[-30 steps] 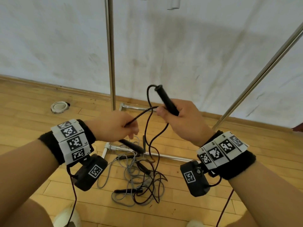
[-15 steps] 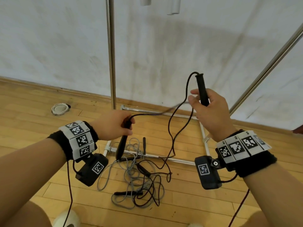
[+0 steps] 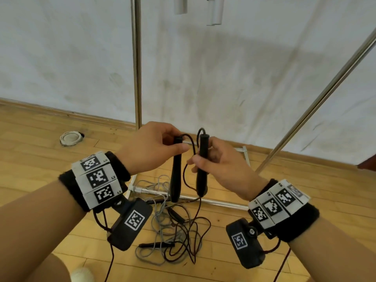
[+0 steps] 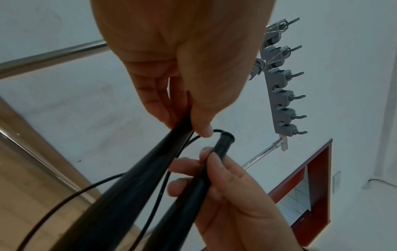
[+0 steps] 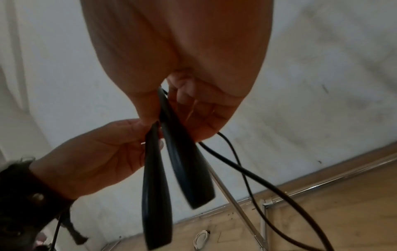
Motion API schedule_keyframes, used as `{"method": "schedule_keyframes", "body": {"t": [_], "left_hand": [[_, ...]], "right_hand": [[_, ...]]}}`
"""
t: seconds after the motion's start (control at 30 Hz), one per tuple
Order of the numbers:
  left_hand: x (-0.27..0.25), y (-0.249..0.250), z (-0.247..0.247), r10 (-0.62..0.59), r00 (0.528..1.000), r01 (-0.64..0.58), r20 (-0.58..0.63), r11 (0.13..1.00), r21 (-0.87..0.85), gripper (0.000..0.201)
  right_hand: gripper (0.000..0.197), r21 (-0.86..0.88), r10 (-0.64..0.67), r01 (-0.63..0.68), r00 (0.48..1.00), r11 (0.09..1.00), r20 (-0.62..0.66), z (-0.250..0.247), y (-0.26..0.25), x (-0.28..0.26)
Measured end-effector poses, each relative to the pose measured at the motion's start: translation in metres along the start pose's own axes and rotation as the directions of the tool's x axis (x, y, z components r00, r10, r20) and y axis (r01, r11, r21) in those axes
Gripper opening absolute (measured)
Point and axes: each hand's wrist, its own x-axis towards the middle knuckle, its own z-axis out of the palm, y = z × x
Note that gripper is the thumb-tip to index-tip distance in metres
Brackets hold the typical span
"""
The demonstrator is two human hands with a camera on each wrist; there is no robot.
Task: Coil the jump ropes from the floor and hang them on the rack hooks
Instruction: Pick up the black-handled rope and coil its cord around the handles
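My left hand (image 3: 179, 142) pinches the top of one black jump-rope handle (image 3: 176, 176), which hangs upright. Right beside it, my right hand (image 3: 201, 157) grips the other black handle (image 3: 201, 165) of the same rope. The two handles hang side by side, a few centimetres apart. Their thin black cord (image 3: 195, 224) loops from the handle tops down to a tangle on the floor. A grey jump rope (image 3: 160, 220) lies mixed into that tangle. The left wrist view shows both handles (image 4: 150, 169) close up and a grey strip of rack hooks (image 4: 283, 95) above.
The rack's chrome upright (image 3: 136, 62) stands just behind my hands, a slanted pole (image 3: 317, 98) runs at the right, and its base bar (image 3: 213, 201) lies on the wooden floor. A white round object (image 3: 71, 138) sits by the skirting board. A white wall is behind.
My hands have come together. The right hand dropped and moved left with its handle. The left hand rose and now holds its handle by the top, beside the other.
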Motion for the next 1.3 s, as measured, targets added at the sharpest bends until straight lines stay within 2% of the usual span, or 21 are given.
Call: {"method": "schedule_keyframes", "body": {"t": [0.27, 0.7, 0.87, 1.03, 1.17, 1.23, 1.3], "left_hand": [[-0.003, 0.012, 0.007, 0.064, 0.998, -0.067, -0.022, 0.987, -0.143, 0.019], [-0.009, 0.019, 0.014, 0.119, 0.992, -0.124, -0.048, 0.985, -0.117, 0.021], [-0.009, 0.020, 0.015, 0.120, 0.991, -0.122, -0.063, 0.992, -0.039, 0.023], [-0.003, 0.017, 0.011, 0.145, 0.989, -0.145, 0.000, 0.989, 0.018, 0.038], [-0.004, 0.007, 0.009, 0.066, 0.979, -0.075, 0.192, 0.996, 0.040, 0.057], [-0.007, 0.005, 0.013, 0.070, 0.962, -0.079, 0.266, 0.997, 0.022, 0.045], [-0.009, 0.006, 0.020, 0.093, 0.954, -0.066, 0.286, 0.993, -0.101, 0.032]], "right_hand": [[0.039, -0.062, -0.029, 0.030, 0.999, 0.998, 0.013, 0.011, 0.004, 0.001], [0.031, -0.040, -0.016, 0.016, 1.000, 0.999, -0.001, 0.013, 0.001, 0.005], [0.031, -0.028, -0.012, 0.012, 1.000, 1.000, -0.013, 0.014, 0.002, 0.007], [0.026, -0.013, -0.095, 0.094, 0.995, 0.995, -0.040, 0.010, -0.002, 0.011], [0.022, 0.118, -0.121, 0.142, 0.978, 0.983, -0.172, -0.005, -0.011, 0.017], [0.022, 0.205, -0.117, 0.169, 0.963, 0.964, -0.242, -0.011, -0.015, 0.019], [0.023, 0.267, -0.120, 0.192, 0.957, 0.945, -0.262, -0.013, -0.019, 0.019]]}}
